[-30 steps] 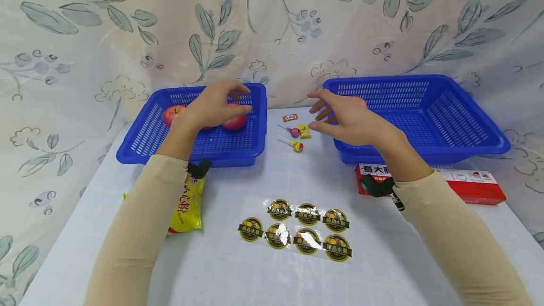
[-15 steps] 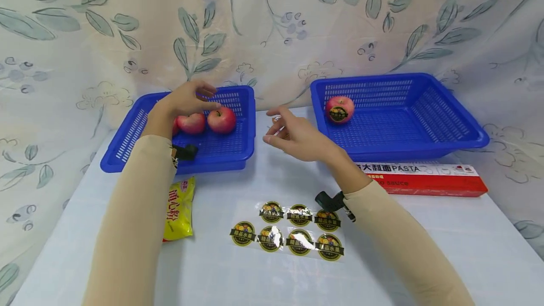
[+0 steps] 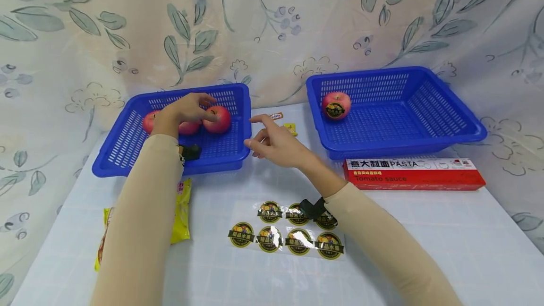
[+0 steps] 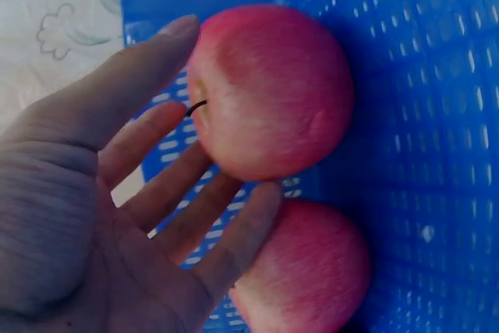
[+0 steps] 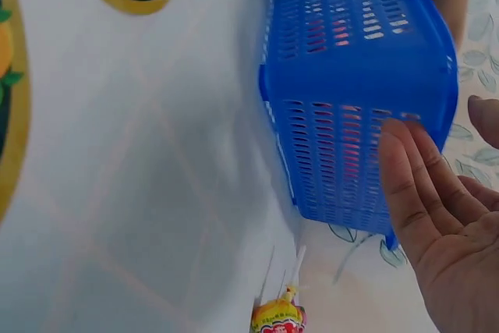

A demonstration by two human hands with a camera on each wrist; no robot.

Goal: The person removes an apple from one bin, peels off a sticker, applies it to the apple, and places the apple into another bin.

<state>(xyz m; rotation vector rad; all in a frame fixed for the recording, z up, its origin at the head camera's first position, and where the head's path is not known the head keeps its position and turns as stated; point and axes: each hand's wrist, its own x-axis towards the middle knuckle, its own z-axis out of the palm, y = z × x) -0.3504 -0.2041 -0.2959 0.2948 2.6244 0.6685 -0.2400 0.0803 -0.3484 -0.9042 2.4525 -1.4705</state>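
Observation:
My left hand (image 3: 189,108) reaches into the left blue basket (image 3: 212,150), its thumb and spread fingers at the stem side of a red apple (image 4: 273,91). It has not closed round the fruit. A second apple (image 4: 312,267) lies against the first, by the little finger. A third apple (image 3: 148,123) sits farther left, partly behind the wrist. My right hand (image 3: 276,144) hovers beside that basket's right rim, fingers loosely bent and holding nothing. In the right wrist view its fingertips overlap the basket wall (image 5: 335,146).
The right blue basket (image 3: 382,126) holds one apple (image 3: 335,106) with a round sticker. A red pasta box (image 3: 412,174) lies before it. A sticker sheet (image 3: 284,230), yellow packet (image 3: 182,211), wrapped candy (image 3: 291,129) and lollipop (image 5: 279,317) lie on the table.
My right hand has moved left from the right basket to the left basket's rim. My left hand has lowered toward the rightmost apple. The head view has shifted rightward.

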